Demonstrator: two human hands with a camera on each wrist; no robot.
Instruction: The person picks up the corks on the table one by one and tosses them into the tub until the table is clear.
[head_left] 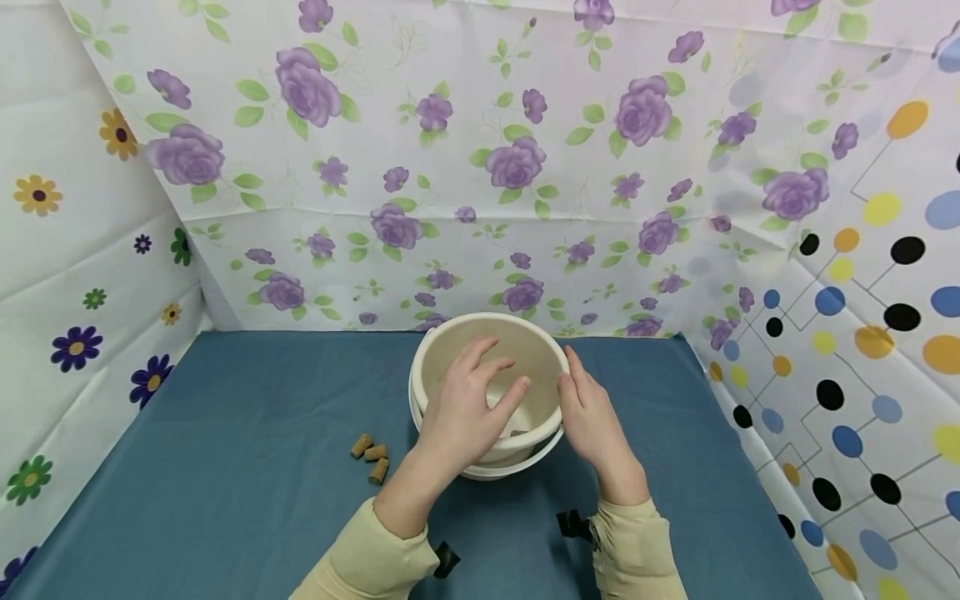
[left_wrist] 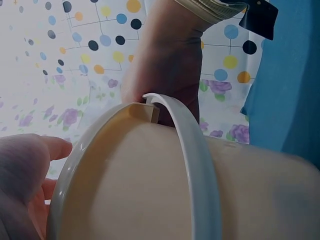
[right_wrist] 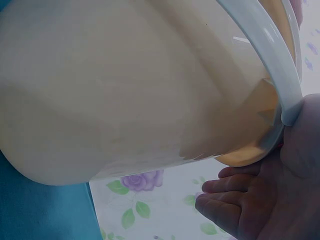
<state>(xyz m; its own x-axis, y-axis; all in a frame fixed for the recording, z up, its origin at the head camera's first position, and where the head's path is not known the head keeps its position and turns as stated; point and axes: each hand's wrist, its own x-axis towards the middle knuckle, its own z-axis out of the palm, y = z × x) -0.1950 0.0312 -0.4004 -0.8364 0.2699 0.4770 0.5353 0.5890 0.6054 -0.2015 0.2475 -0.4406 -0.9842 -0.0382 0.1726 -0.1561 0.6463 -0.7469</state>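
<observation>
Cream round plastic bucket [head_left: 534,367] on plain blue cloth [head_left: 247,417]

We see left hand [head_left: 465,412] over its mouth, fingers spread, holding nothing; right hand [head_left: 596,417] straight-fingered against right rim; three brown cylindrical corks [head_left: 376,452] to bucket's left

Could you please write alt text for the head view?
A person's left-hand grip hangs over a cream bucket; the right-hand grip touches its right rim. Three corks lie to its left on blue cloth, a floral sheet behind.
</observation>
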